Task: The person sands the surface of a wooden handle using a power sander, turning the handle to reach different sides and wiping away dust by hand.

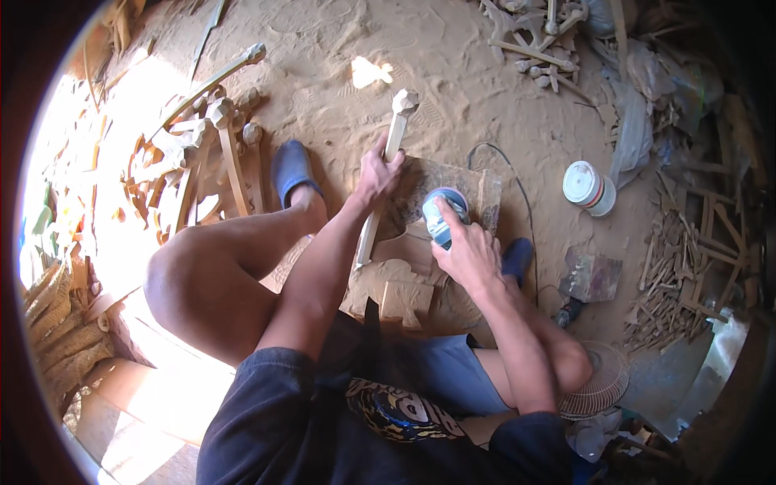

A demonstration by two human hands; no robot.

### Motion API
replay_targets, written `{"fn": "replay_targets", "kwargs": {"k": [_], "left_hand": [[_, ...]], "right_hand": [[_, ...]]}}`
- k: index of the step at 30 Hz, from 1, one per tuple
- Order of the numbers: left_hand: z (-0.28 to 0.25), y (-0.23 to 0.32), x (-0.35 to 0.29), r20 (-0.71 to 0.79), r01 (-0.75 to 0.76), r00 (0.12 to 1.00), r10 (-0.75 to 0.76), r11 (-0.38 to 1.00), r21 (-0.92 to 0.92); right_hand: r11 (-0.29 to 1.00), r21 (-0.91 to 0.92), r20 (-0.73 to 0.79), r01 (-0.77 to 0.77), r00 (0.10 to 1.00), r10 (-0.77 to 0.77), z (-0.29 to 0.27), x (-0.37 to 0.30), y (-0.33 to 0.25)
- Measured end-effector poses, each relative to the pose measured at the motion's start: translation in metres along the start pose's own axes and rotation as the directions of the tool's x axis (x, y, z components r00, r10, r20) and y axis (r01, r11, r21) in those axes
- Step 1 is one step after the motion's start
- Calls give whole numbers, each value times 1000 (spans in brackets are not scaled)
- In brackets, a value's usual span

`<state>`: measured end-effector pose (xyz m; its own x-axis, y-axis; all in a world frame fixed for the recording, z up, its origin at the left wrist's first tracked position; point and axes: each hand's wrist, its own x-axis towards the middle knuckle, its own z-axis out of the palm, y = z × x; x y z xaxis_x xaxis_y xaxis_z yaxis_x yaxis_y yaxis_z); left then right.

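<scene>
A pale wooden stick (396, 136) with a faceted knob at its far end stands out in front of me, slanting up and away. My left hand (378, 171) is wrapped round its middle. Closed over the top of a round, blue-grey palm sander (433, 214) is my right hand (473, 255), its index finger stretched along the tool. The sander is just right of the stick, apart from it, above a dusty wooden block (487, 190). The sander's underside is hidden.
Several knobbed sticks (230, 158) lean in a pile at left. A white bucket (584, 184) and a stained box (594, 277) are at right, near heaped wood pieces (679, 283). A dark cord (525, 194) curves over the sandy floor. A round fan guard (596, 380) lies beside my right knee.
</scene>
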<state>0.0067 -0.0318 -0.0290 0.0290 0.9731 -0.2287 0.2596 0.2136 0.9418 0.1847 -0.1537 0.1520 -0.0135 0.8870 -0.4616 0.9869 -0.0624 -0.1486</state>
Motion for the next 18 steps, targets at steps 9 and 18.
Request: {"fn": "replay_targets", "kwargs": {"k": [9,18], "left_hand": [[5,-7,1,-27,-29,999,29,1000,12],[3,4,-4,-8,10,1000,-11,999,-39]], "right_hand": [[943,325,3,76,997,-81,17,2,10],[998,58,22,-20,1000,18,6,-3,6]]}}
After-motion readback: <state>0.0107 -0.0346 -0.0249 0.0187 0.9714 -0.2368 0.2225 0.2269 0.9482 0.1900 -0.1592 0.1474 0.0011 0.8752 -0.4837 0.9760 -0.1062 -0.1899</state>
